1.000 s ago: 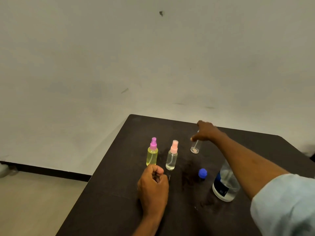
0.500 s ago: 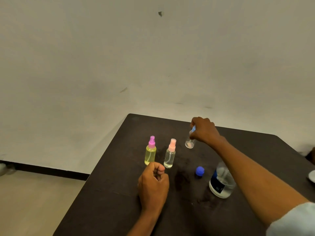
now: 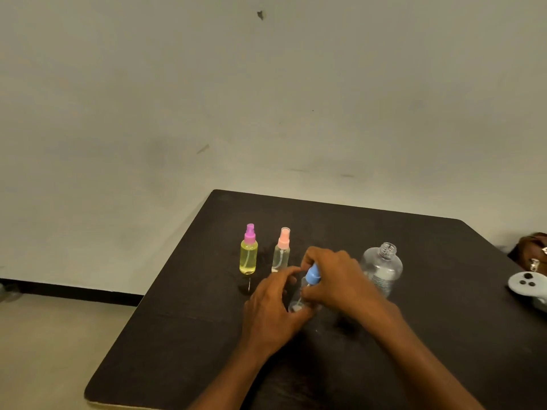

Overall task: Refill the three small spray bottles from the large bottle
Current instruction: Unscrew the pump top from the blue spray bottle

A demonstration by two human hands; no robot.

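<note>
A small spray bottle point(image 3: 297, 301) with a blue top point(image 3: 312, 275) is held tilted over the middle of the dark table point(image 3: 183, 335). Its clear body is grasped in the curled fingers of the left hand point(image 3: 272, 309) and its top is pinched by the right hand point(image 3: 334, 276). The two-handed hold appears meant to steady the body so that the top can be twisted, though loosening cannot be told from tightening, nor whether the base touches the table. The large bottle point(image 3: 383, 267) is stood upright just beyond the right hand, toward the right edge, its neck left uncapped, presumably so that it is ready for pouring. A yellow bottle point(image 3: 248, 257) with a purple top and, just beside it, a clear bottle point(image 3: 280, 255) with a pink top are lined up toward the left edge, both capped and kept apart from the hands. A pale device point(image 3: 527, 287) is seen at the right edge
</note>
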